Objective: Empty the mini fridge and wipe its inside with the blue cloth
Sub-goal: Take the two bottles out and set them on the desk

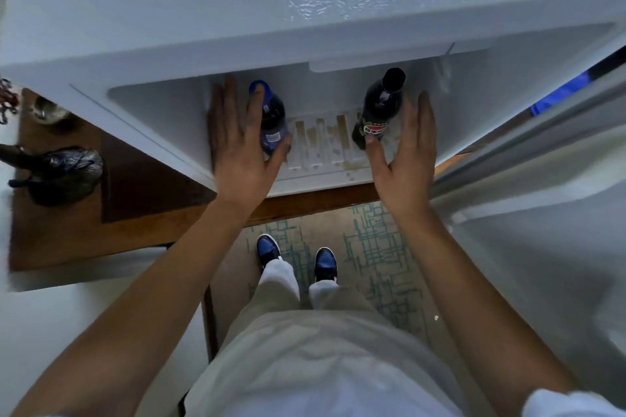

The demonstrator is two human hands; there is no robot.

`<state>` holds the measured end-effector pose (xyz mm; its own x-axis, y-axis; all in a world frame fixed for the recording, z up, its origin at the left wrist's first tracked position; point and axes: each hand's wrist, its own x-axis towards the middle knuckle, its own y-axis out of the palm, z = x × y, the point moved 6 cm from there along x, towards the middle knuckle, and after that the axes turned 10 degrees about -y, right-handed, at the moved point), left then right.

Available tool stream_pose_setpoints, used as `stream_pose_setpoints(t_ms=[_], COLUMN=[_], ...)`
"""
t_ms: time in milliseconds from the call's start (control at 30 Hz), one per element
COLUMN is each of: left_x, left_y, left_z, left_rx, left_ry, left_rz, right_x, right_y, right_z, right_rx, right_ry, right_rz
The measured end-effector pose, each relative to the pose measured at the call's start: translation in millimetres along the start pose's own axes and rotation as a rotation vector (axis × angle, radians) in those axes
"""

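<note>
Both hands are reaching in spread: left hand (237, 145) cupping the blue bottle (272, 118), right hand (404, 149) nearing the dark bottle (381, 108) to clear the fridge (162, 112).

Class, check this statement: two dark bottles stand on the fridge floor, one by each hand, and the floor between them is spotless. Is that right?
Not quite. The head view shows brownish stains on the fridge floor between the bottles, so it is not spotless. The rest holds: a blue-capped bottle by the left hand, a black-capped bottle by the right hand.
</note>
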<state>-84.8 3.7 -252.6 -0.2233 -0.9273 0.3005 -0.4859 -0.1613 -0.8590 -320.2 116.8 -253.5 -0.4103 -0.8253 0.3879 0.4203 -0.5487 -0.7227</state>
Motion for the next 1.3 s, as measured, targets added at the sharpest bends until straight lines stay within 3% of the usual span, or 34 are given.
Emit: stream_pose_setpoints(t_ms=[233,433,533,867,1067,1300], left_x=[12.7,16.6,14.8,14.6,15.4,16.6], left_y=[9.4,21.2,32.2,40.4,46.4,40.0], left_z=[-0.1,2.2,3.9,11.1,12.8,-3.2], left_rx=[-0.173,-0.221,-0.274,-0.126,-0.183,-0.239], left_ry=[-0.101,-0.011,-0.056,-0.048,-0.073,0.087], left_rz=[0.102,0.079,0.158,0.194,0.207,0.267], right_x=[9.5,10.6,14.3,26.1,14.4,3.9], right_y=[19.1,36.2,40.2,50.4,51.5,41.0], right_z=[-14.4,-23.8,-28.5,-37.1,-35.8,-35.6], right_rx=[0.119,0.240,0.280,0.284,0.289,0.304], right_ry=[-0.021,-0.016,0.032,0.089,0.110,0.115], right_rz=[-0.124,-0.131,-0.136,-0.156,-0.109,-0.059])
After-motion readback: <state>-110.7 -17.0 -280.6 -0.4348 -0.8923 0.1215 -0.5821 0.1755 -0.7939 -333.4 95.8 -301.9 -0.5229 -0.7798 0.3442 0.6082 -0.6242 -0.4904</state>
